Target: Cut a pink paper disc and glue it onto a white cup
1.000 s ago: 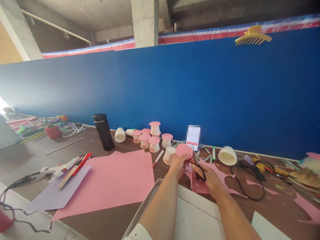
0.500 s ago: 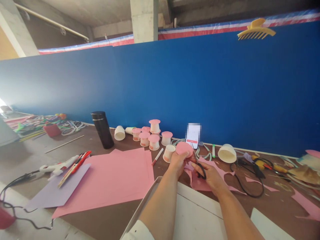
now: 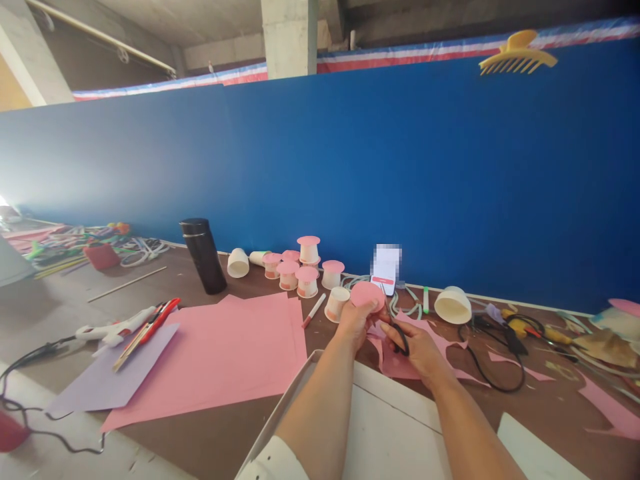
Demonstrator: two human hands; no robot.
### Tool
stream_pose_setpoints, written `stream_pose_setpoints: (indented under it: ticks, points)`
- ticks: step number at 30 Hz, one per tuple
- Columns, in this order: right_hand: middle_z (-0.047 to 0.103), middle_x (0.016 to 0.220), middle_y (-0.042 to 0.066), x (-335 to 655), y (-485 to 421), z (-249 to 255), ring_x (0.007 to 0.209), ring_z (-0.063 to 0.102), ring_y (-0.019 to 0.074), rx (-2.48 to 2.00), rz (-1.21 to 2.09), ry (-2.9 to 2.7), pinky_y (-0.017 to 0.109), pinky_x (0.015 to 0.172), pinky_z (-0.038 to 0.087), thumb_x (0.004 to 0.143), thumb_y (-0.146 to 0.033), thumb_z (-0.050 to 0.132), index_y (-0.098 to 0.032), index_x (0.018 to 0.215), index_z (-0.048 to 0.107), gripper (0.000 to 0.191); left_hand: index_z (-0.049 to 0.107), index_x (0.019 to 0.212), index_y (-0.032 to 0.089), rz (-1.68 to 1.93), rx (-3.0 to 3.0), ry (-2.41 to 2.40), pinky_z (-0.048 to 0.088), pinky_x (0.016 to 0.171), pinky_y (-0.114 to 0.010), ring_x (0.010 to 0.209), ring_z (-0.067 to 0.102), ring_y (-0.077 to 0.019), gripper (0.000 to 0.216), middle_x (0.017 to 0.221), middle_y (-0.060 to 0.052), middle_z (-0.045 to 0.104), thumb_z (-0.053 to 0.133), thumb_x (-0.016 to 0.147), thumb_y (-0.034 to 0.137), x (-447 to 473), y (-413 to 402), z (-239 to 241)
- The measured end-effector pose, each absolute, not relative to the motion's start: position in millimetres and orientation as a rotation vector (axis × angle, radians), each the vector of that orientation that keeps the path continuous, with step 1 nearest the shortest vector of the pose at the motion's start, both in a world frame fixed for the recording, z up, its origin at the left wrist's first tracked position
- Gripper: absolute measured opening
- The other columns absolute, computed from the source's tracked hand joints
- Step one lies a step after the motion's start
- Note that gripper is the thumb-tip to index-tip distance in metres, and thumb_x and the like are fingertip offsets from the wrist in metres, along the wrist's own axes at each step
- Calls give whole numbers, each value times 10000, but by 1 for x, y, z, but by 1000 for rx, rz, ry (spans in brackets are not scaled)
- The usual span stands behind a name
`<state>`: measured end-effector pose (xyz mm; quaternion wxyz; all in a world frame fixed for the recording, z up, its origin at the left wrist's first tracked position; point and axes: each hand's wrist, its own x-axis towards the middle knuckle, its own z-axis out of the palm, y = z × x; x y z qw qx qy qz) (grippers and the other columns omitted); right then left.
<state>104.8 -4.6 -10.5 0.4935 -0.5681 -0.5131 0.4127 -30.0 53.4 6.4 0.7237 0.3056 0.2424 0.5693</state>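
My left hand [image 3: 356,323] holds a round pink paper disc [image 3: 367,294] upright by its lower edge. My right hand [image 3: 415,343] grips black-handled scissors [image 3: 397,333], their blades pointing up at the disc's right edge. Under both hands lies a cut-up pink paper scrap [image 3: 400,363] on the brown table [image 3: 210,447]. A small paper cup [image 3: 336,304] stands just left of my left hand, beside a red-tipped marker [image 3: 313,311].
Several pink-topped paper cups [image 3: 300,267] cluster by the blue wall, near a black flask [image 3: 203,257]. Large pink sheets [image 3: 225,353], a lilac sheet [image 3: 107,380], a glue gun [image 3: 113,330], a white bowl [image 3: 453,305], black cable [image 3: 500,373] and a white tray [image 3: 390,427] surround me.
Both hands hold the disc and scissors as before; only the camera view has tilted slightly upward, shifting everything a little lower-left to upward in frame.
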Motion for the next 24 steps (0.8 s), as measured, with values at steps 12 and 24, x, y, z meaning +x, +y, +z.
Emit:
stream_pose_setpoints:
  ticks: [12,24]
  points:
    - [632,648,-12,104,-4,-15,637,529,154,-1345,1068,-1176,273,602,418,715,-501,782,-198,1092,773,484,677,930,56,1261,584,524,557,676,-315,673,663,-181,443,797,-110,701,864,577,247,-29,53,8]
    - [620,647,-1,103,-7,-10,640,520,152,-1362,1053,-1223,282,628,400,739,-565,749,-180,855,771,403,697,865,53,1253,682,457,529,654,-313,611,621,-162,446,695,-79,669,888,565,322,-31,51,9]
